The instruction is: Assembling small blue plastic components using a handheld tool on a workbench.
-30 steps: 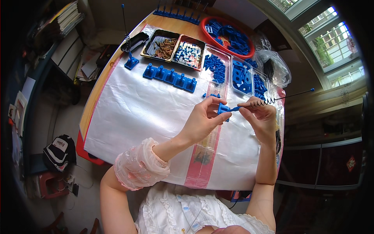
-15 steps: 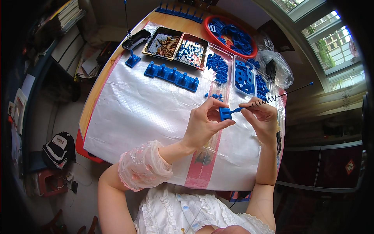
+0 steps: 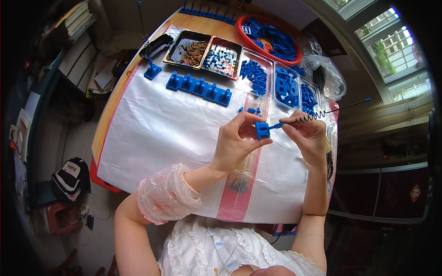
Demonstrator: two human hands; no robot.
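Note:
My left hand [image 3: 237, 142] pinches a small blue plastic block [image 3: 262, 129] above the white sheet [image 3: 156, 138]. My right hand [image 3: 307, 135] holds a thin black rod with a coiled spring section and a blue tip [image 3: 343, 108]; its blue base end meets the block. Both hands are raised at the right side of the table, close together.
A row of blue blocks [image 3: 199, 87] lies on the sheet. Behind it stand trays of brown pins [image 3: 191, 50], small white and blue bits [image 3: 222, 59] and blue parts [image 3: 254, 76], a red bowl [image 3: 271, 39], a clear bag [image 3: 324, 76] and a finished rod on a base [image 3: 151, 69].
The hands have drawn together and the rod's base end now sits against the blue block; the block has turned slightly in my left fingers.

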